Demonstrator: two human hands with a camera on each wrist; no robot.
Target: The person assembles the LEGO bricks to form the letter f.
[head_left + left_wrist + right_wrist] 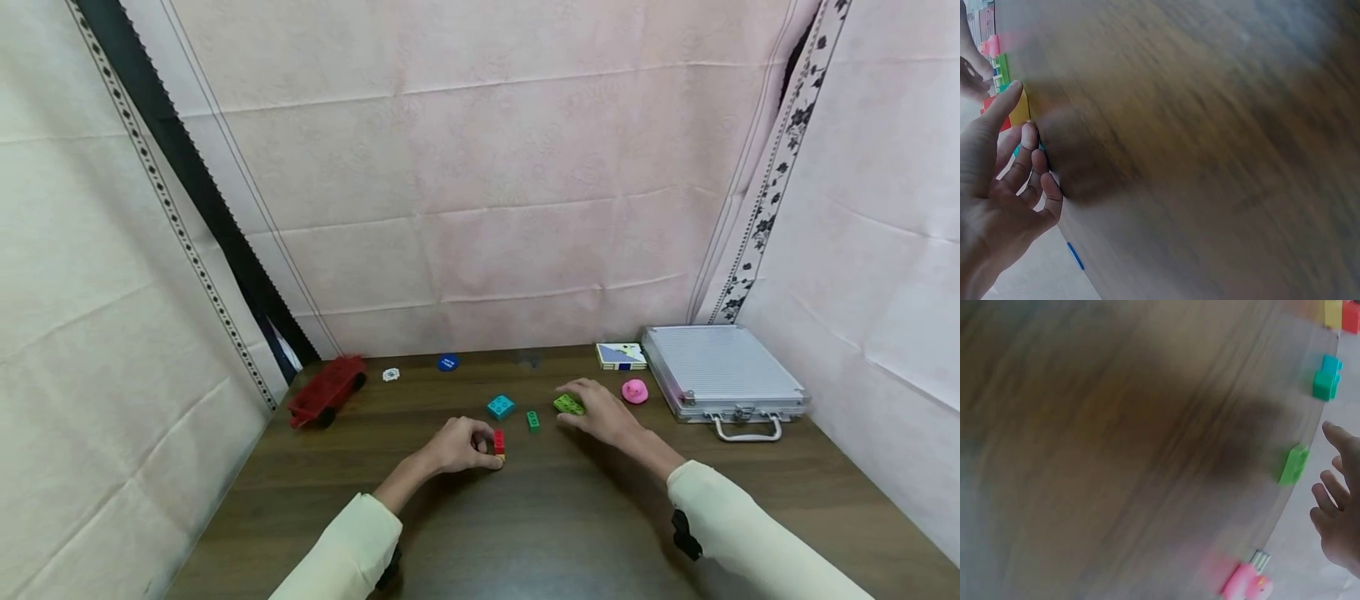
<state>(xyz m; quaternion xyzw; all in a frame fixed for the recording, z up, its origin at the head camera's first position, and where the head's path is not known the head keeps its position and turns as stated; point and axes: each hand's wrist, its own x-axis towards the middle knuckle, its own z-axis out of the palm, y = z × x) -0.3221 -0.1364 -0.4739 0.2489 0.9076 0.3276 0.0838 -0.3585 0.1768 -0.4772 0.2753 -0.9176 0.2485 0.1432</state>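
In the head view, my left hand (453, 448) holds a red toy brick (498, 439) stacked on a yellow brick (1019, 111), thumb on one side and forefinger on the other. My right hand (602, 414) hovers around a lime-green brick (568, 404) with thumb and fingers spread. The right wrist view shows a gap between those fingertips (1329, 428) and the lime-green brick. Between the hands lie a small green brick (533, 421) and a turquoise brick (501, 407).
A pink rubber duck (634, 392) sits beyond my right hand. Behind it are a small flat box (621, 357) and a silver case (726, 371). A red toy car (327, 392), a white piece (391, 375) and a blue disc (447, 362) lie at the back left.
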